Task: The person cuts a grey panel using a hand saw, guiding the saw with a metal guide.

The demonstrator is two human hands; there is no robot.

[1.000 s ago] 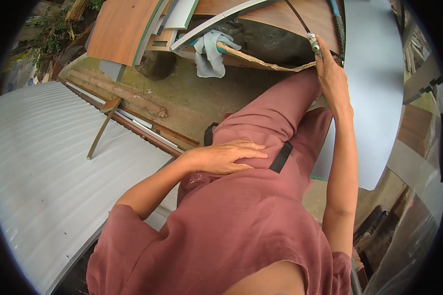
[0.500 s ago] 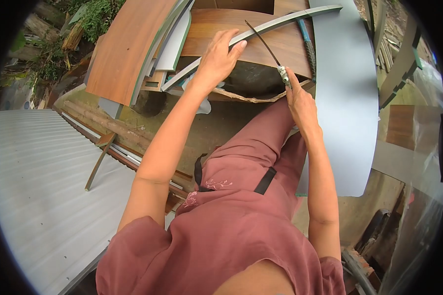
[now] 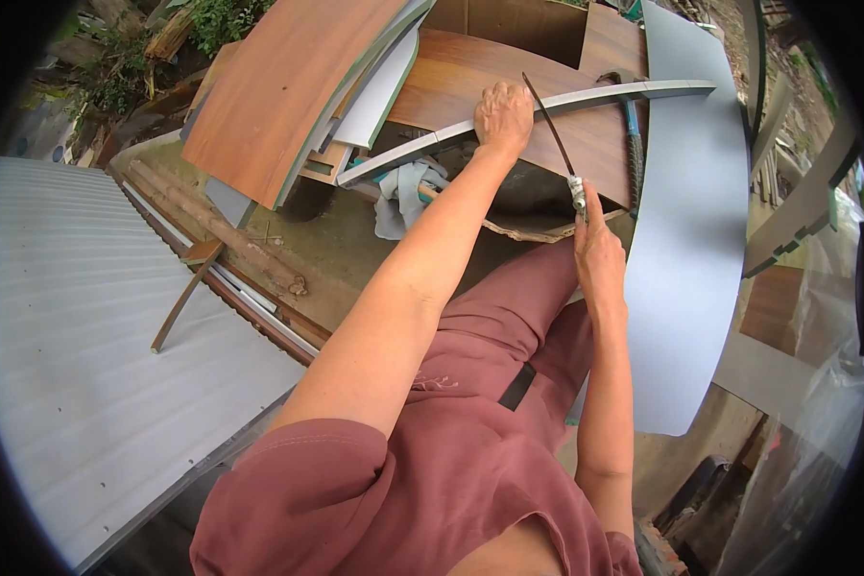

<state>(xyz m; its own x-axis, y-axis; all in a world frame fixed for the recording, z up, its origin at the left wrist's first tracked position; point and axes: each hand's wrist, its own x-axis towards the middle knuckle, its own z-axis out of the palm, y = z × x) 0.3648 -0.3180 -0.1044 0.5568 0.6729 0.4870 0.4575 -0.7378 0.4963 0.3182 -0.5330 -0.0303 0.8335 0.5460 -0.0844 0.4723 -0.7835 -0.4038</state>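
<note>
My left hand (image 3: 504, 117) is closed over a long grey strip (image 3: 403, 154), which has thin cross marks and looks curved in this wide view. The strip lies over a brown wood-grain board (image 3: 461, 72) and reaches onto a pale blue-grey panel. In my right hand (image 3: 600, 252) is a thin saw blade (image 3: 550, 125) with a pale wrapped handle (image 3: 577, 195). Its dark blade slants up across the strip, just right of my left hand. Partly under the strip lies a hammer (image 3: 634, 144) with a blue and black handle.
Wood-grain panels (image 3: 278, 106) are stacked at the left. The pale panel (image 3: 686, 259) stretches along my right side. A grey cloth (image 3: 403, 197) hangs below the strip. Corrugated metal sheeting (image 3: 115, 365) lies at lower left, and clear plastic sheet (image 3: 816, 384) hangs at right.
My left hand has gone from resting open on the strip to closing over it, further right along it. The view has shifted, with the saw blade still across the strip.
</note>
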